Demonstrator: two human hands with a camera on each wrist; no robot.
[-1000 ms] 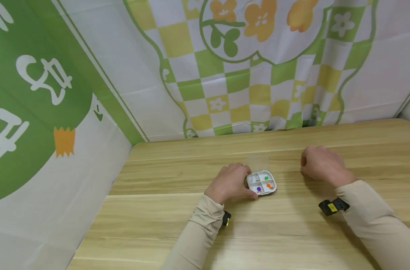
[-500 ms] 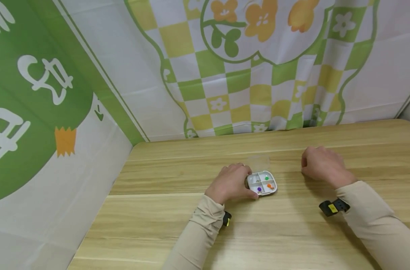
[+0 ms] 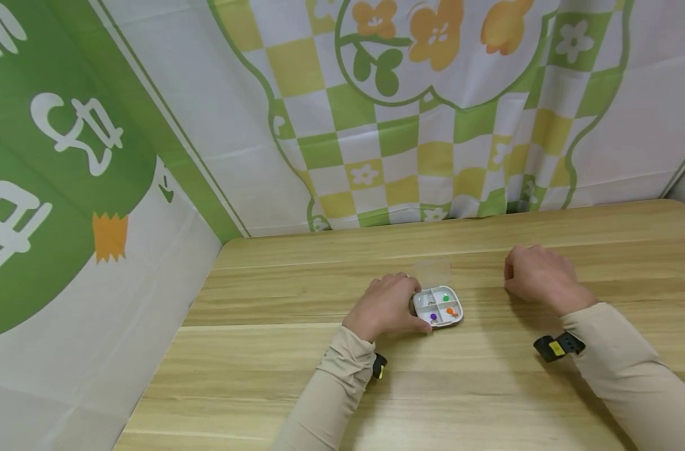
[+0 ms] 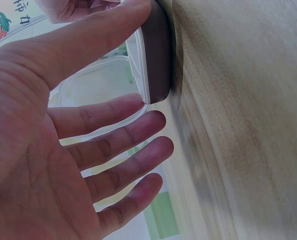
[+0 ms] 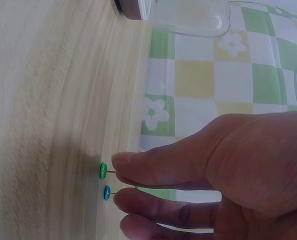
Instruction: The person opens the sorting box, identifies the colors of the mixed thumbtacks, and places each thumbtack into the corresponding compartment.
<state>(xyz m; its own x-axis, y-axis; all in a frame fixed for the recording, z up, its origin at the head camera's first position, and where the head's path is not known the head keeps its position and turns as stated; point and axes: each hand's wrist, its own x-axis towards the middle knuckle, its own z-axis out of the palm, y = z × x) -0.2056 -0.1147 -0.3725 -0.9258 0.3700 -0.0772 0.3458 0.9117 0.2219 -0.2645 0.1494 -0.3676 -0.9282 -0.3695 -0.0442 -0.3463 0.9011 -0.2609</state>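
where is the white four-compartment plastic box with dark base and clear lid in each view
Head: the box is right of centre, held by the left hand.
Left wrist: the box is at top centre.
Right wrist: the box is cut off by the top edge, left of centre.
Shared landmark: the light-brown wooden tabletop, lower, right and left respectively.

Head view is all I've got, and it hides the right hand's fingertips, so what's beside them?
Observer: Two small pins, a green pin and a blue pin, beside the fingertips of the right hand.
Operator: Which way do their posts point?
Observer: Toward the fingertips; whether they touch, I can't tell.
Operator: And what colour is the outer side of the box, by the left hand?
Observer: Dark brown, in the left wrist view.
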